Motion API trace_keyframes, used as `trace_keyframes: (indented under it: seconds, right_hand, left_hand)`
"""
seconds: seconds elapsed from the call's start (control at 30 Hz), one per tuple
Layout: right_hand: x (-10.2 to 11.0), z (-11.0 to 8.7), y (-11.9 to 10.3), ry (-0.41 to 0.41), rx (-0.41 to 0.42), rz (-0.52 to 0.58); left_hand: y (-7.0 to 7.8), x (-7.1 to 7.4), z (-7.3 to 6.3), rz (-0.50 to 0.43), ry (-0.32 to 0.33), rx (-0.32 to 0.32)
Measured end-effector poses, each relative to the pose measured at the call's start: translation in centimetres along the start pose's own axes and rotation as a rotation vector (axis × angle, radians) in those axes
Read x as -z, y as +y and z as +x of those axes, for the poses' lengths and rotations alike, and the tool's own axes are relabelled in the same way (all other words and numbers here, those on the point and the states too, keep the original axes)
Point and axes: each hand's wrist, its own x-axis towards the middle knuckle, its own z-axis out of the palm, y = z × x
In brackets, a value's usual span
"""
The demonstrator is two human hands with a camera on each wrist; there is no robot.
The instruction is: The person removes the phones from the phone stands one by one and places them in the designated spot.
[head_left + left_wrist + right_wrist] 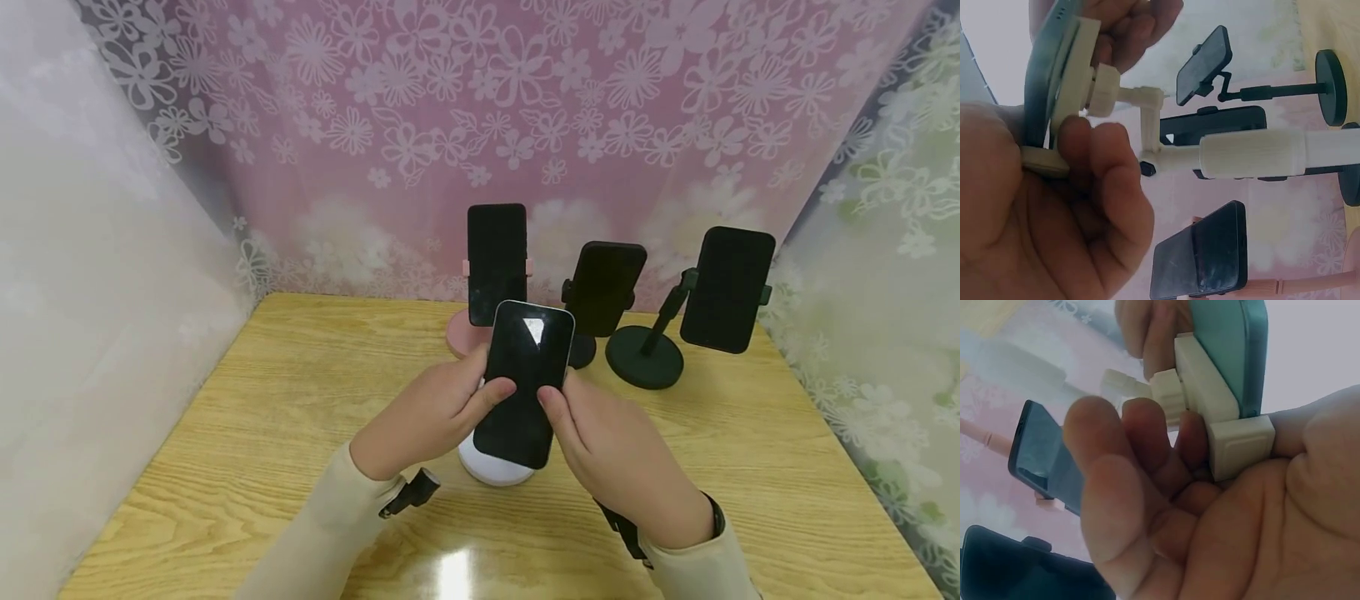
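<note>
- We had both hands on one phone (527, 358), in the middle of the scene, above the near part of the table (300, 400).
- Left hand (438, 408): gripping the phone's left side, thumb on the screen, fingers curled behind around the clamp (1075, 78).
- Right hand (626, 442): same grip on the right side, thumb tip on the screen, fingers bent behind the clamp.
- We saw the phone's back against the white clamp, on the neck of the white stand (495, 468). Couldn't tell how tight the clamp was.
- Screen was dark with a white glare near the top; phone top leaned slightly right. Wrist views showed a teal body.
- White stand's round base stood on the table, partly hidden under the phone.
- Beyond that we had three more stands, each with a dark-screened phone:
- Pink stand (460, 333): far, just left of centre, its phone upright.
- Black stand (582, 354): right of pink, its phone tilted, top to the right.
- Green stand (643, 360): farthest right, round base, angled arm, its phone right of the base.
- Pink floral cloth (465, 150) hung at the far side, pale cloth (112, 250) left, green-white floral cloth (896, 292) right.
</note>
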Motion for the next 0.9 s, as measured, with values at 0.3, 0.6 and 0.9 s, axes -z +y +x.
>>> trace_keyframes:
  seconds: [0.3,0.6,0.9]
  right_hand:
    - [0.4,0.4,0.7,-0.037,-0.005,-0.027]
    - [0.7,0.6,1.2,-0.081,-0.019,0.009]
    - [0.8,0.8,1.3,-0.087,0.008,0.011]
  left_hand:
    - [0.8,-0.1,0.0,0.058,-0.008,0.053]
    - [1.1,-0.2,0.0,0.101,-0.008,0.074]
    - [1.4,0.0,-0.1,0.103,-0.013,0.094]
